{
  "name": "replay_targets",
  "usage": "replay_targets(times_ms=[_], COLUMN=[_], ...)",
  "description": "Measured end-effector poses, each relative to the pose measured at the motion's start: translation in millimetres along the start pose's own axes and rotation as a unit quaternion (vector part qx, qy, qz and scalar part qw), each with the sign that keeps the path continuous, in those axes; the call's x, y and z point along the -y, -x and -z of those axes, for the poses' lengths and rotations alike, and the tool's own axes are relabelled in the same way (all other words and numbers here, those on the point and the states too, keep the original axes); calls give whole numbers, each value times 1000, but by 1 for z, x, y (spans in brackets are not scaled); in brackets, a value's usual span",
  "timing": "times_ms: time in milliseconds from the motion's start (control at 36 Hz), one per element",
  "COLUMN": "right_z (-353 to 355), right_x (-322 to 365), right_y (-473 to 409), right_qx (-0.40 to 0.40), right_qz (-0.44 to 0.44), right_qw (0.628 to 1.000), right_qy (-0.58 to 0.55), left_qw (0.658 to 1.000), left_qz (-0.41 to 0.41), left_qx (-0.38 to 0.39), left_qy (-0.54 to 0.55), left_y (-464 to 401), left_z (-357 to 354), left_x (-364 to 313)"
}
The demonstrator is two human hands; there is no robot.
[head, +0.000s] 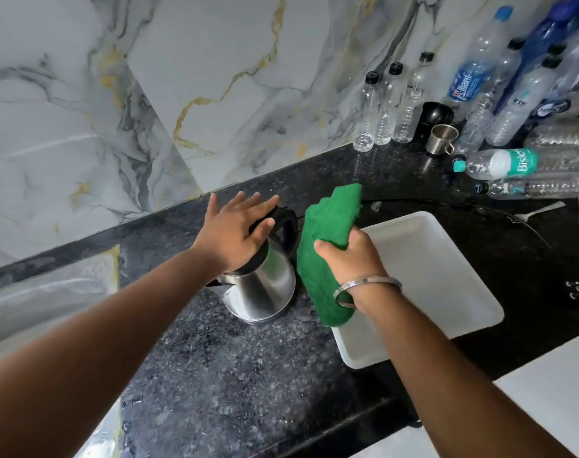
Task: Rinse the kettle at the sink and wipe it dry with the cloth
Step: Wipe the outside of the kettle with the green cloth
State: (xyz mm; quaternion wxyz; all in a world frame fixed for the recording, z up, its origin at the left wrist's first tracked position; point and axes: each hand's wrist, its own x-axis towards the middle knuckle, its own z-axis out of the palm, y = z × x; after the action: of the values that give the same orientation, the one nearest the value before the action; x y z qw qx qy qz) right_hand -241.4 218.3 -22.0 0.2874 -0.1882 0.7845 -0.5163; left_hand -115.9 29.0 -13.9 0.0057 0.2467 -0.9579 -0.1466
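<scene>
A steel kettle (pixel 265 285) with a black lid and black handle stands upright on the dark granite counter (pixel 215 375). My left hand (pixel 235 229) lies flat on its lid, fingers spread, pressing down on the top. My right hand (pixel 350 256) grips a folded green cloth (pixel 321 256), held against the kettle's right side by the handle. A metal bangle circles my right wrist.
A white rectangular basin (pixel 446 259) sits just right of the kettle. Several plastic bottles (pixel 499 163), a steel cup (pixel 441 138) and a fork (pixel 539 211) crowd the back right. A marble wall (pixel 149 94) rises behind the counter.
</scene>
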Motion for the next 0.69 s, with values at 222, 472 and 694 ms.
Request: replay_targets(times_ms=[222,472,694], right_z=[-114,-138,-107], right_x=[-5,-60,-76], right_y=[49,24,4], right_qx=[-30,-135,-89], right_qz=[166,64,-34], right_qw=[986,979,970], right_qy=[-16,-141,-225], left_qw=[997,999,999], left_qz=[12,12,17], left_qx=[17,5,-4], left_qy=[71,40,38], left_y=[-7,-5,-5], left_z=[-3,-3,-2], left_x=[0,-6,-6])
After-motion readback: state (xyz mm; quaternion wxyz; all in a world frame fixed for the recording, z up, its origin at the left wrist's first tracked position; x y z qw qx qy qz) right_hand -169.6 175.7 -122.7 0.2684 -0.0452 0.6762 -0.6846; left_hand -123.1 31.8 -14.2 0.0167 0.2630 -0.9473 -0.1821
